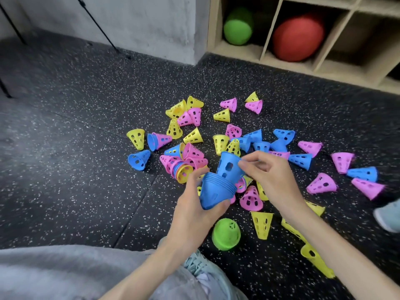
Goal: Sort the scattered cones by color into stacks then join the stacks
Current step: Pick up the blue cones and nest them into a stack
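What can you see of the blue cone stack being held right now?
The stack of nested blue plastic cones is held tilted above the speckled floor, gripped by the left hand around its narrow end. The right hand pinches the perforated top blue cone, which sits partly inside, wide rim up.

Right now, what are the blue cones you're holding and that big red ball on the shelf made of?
The blue cones look like thin, matte plastic: smooth molded walls with punched holes, nested tightly in the left hand. The red ball looks like soft foam or rubber, with a dull, slightly grainy skin and no shine, though the picture can't settle which.
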